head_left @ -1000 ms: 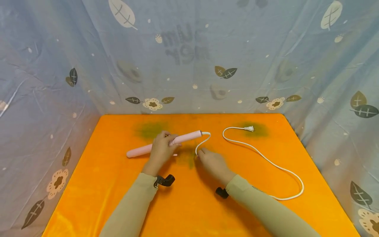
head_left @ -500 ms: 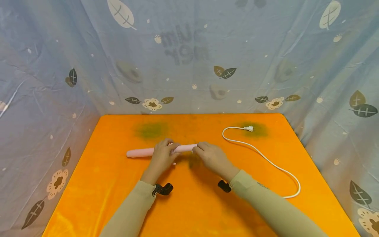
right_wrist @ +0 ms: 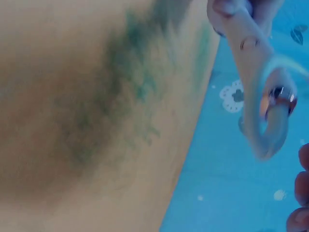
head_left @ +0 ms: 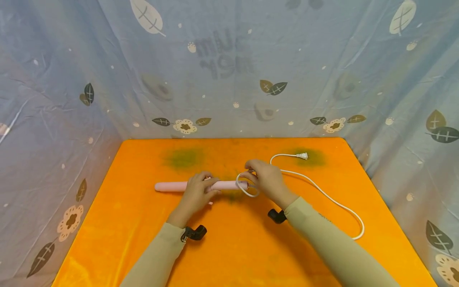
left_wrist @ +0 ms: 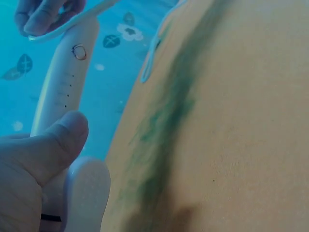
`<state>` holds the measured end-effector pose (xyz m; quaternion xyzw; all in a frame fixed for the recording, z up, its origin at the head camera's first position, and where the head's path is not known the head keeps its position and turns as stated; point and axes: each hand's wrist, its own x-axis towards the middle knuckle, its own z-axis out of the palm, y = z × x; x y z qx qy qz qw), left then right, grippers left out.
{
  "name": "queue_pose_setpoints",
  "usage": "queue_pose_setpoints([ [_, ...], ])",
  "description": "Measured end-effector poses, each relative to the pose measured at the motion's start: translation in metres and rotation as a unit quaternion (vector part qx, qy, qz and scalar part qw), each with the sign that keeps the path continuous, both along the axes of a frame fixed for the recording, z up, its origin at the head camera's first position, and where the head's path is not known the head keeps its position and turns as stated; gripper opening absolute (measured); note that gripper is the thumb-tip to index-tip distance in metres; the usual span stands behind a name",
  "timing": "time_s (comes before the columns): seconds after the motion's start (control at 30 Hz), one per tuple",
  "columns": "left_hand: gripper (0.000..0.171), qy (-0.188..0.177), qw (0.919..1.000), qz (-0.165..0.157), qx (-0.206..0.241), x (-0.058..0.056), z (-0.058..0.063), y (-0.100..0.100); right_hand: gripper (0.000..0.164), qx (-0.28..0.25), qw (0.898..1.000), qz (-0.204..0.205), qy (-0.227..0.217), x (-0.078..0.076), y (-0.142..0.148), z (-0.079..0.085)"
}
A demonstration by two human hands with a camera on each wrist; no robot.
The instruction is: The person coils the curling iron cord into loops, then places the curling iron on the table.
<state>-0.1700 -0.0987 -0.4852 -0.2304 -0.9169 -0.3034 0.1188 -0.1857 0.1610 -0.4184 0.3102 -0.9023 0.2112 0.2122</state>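
Observation:
A pink curling iron (head_left: 229,185) lies level across the middle of the head view. My left hand (head_left: 196,195) grips it around its middle, thumb along the near side. In the left wrist view the handle (left_wrist: 67,72) shows a round button and a row of small dots, with a pale paddle-shaped lever (left_wrist: 87,193) below the thumb. My right hand (head_left: 269,179) pinches the white cord (head_left: 247,193) just past the handle's end. The cord loops across that end; in the right wrist view the loop (right_wrist: 263,140) hangs in front of it, near my right fingertips (right_wrist: 304,179).
The cord's remaining length (head_left: 322,191) curves over the right side of the orange table (head_left: 222,251), partly hidden under my right arm. Its two-pin plug (head_left: 302,156) lies at the back right. A patterned grey-blue curtain (head_left: 229,91) surrounds the table's back and sides.
The curling iron's handle end has swung toward me, leaving it level. My right hand has moved up and right from below the handle, carrying the cord over its end into a loop.

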Motion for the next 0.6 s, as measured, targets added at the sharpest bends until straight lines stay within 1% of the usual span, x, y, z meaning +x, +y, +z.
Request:
queue_pose_setpoints([
  [0.07,0.035,-0.001,0.9999,-0.004,0.01,0.001,0.002,-0.001,0.031,-0.02,0.997,-0.029,-0.069,-0.002,0.002,0.0],
  [0.13,0.034,0.0,0.9997,-0.007,0.022,0.001,0.003,-0.002,0.031,-0.054,0.988,-0.046,-0.14,-0.005,0.004,-0.001],
  [0.2,0.033,-0.002,0.9994,-0.009,0.032,0.002,0.005,-0.002,0.031,-0.092,0.972,-0.05,-0.211,-0.007,0.007,-0.004],
  [0.3,0.033,-0.004,0.9985,-0.012,0.053,0.002,0.008,-0.003,0.032,-0.145,0.945,-0.042,-0.289,-0.011,0.01,-0.01],
  [0.37,0.032,0.0,0.9976,-0.01,0.069,0.001,0.009,-0.003,0.033,-0.167,0.93,-0.038,-0.325,-0.012,0.011,-0.014],
  [0.47,0.032,0.014,0.9948,-0.007,0.1,0.002,0.012,-0.003,0.029,-0.181,0.917,-0.041,-0.353,-0.013,0.013,-0.021],
  [0.53,0.033,0.025,0.9926,-0.002,0.119,0.001,0.014,-0.003,0.021,-0.185,0.912,-0.044,-0.364,-0.011,0.014,-0.027],
  [0.6,0.034,0.031,0.9907,0.002,0.132,0.001,0.016,-0.004,0.017,-0.174,0.916,-0.047,-0.357,-0.009,0.013,-0.033],
])
